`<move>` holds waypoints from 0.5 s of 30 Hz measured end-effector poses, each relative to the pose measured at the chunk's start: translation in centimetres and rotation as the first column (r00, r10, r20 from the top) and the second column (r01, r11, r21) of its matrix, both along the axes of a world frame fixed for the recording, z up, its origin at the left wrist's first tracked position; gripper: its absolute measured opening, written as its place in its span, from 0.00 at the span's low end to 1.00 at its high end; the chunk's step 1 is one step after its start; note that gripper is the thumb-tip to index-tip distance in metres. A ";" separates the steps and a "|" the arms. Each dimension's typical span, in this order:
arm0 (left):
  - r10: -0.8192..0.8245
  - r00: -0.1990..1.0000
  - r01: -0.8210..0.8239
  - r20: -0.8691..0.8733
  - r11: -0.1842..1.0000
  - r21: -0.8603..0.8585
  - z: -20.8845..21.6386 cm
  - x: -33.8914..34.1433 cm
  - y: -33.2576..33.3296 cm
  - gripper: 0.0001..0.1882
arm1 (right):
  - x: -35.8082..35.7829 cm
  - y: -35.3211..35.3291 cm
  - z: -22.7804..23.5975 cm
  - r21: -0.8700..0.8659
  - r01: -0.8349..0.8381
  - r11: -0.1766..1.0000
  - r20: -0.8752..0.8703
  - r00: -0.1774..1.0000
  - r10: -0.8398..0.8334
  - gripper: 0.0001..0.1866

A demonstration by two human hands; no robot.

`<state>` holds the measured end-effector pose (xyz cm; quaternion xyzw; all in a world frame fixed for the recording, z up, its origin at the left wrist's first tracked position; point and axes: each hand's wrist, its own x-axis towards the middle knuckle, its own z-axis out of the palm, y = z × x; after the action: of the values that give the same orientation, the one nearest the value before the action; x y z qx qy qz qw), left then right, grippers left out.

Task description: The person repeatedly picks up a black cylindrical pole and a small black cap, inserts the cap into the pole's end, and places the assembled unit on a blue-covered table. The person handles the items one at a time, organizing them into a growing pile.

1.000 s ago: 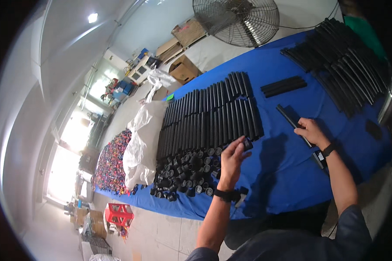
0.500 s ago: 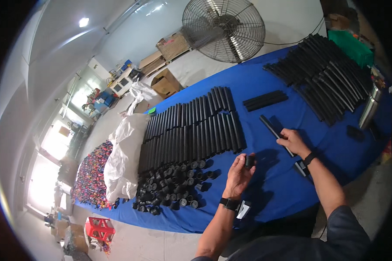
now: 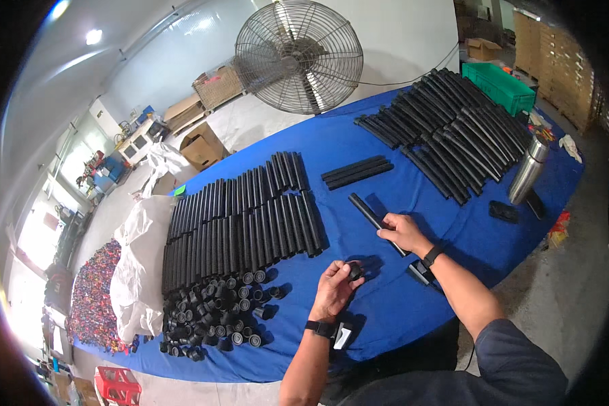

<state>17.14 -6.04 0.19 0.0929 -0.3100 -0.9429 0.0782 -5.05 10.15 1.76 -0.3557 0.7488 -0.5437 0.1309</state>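
Observation:
My left hand (image 3: 331, 289) is closed round a small black cap (image 3: 355, 272), held between thumb and fingers just above the blue tablecloth (image 3: 331, 240). To its right, my right hand (image 3: 404, 233) grips a black tube (image 3: 365, 210) near its lower end. The tube slants up and left, its far end apart from the cap. A heap of loose black caps (image 3: 213, 312) lies left of my left hand. Beyond the heap are rows of black tubes (image 3: 247, 227), laid side by side. Three or so more tubes (image 3: 357, 172) lie past my right hand.
A big pile of black tubes (image 3: 453, 135) covers the far right, with a green crate (image 3: 499, 88) behind it. A steel flask (image 3: 528, 170) stands near a black pouch (image 3: 503, 211). Left are a white sack (image 3: 139, 271) and many small colourful pieces (image 3: 95, 298). A large fan (image 3: 298, 57) stands beyond.
The whole view has swung to the right, so the table appears further left. Both hands keep their holds; the cap in my left hand is now tilted differently.

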 end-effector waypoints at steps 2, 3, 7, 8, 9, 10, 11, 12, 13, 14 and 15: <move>-0.009 1.000 0.009 -0.017 1.000 0.007 0.1 0.0 -0.1 0.02 | 0.1 -0.2 0.1 -0.019 0.008 1.000 0.013 1.000 -0.008 0.15; -0.011 1.000 0.011 -0.017 1.000 0.003 0.3 -0.1 0.0 0.02 | -0.1 0.1 0.1 0.004 0.019 1.000 -0.016 1.000 -0.019 0.15; -0.004 1.000 0.004 -0.003 1.000 -0.012 0.3 -0.2 -0.1 0.03 | -0.4 0.2 0.0 0.034 0.025 0.999 -0.065 0.998 -0.023 0.16; 0.004 1.000 -0.004 0.003 1.000 -0.014 0.3 0.0 -0.3 0.03 | -0.2 -0.1 0.0 0.027 0.012 1.000 -0.061 0.998 -0.011 0.16; 0.006 1.000 -0.006 0.007 1.000 -0.013 0.2 0.1 -0.4 0.03 | 0.0 -0.2 0.1 0.031 0.015 0.999 -0.056 0.998 -0.013 0.16; 0.009 1.000 -0.009 0.010 1.000 -0.013 0.2 0.1 -0.4 0.03 | 0.1 -0.2 0.2 0.035 0.016 0.999 -0.053 0.999 -0.014 0.16; 0.012 1.000 -0.012 0.006 1.000 -0.007 0.2 0.0 -0.3 0.02 | -0.1 -0.1 0.2 0.043 0.017 0.999 -0.056 0.998 -0.015 0.16; 0.007 1.000 -0.007 0.003 1.000 -0.008 0.1 -0.1 -0.4 0.02 | -0.3 -0.2 0.2 0.055 0.012 0.998 -0.048 0.999 -0.010 0.15; 0.004 1.000 -0.004 0.000 1.000 -0.009 0.0 -0.1 -0.5 0.02 | -0.3 -0.1 0.1 0.036 0.014 0.999 -0.026 1.000 -0.013 0.15; 0.012 1.000 -0.012 0.004 1.000 -0.010 -0.1 0.4 -0.6 0.02 | 0.0 -0.4 -0.1 0.019 0.005 1.000 0.004 1.000 -0.005 0.15; 0.011 1.000 -0.011 0.004 1.000 -0.009 -0.1 0.6 -0.7 0.02 | 0.3 -0.6 -0.1 0.002 -0.006 1.000 0.033 0.999 0.006 0.14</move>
<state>17.69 -6.73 0.12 0.0964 -0.3141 -0.9408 0.0832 -4.78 9.54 1.64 -0.3485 0.7461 -0.5484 0.1453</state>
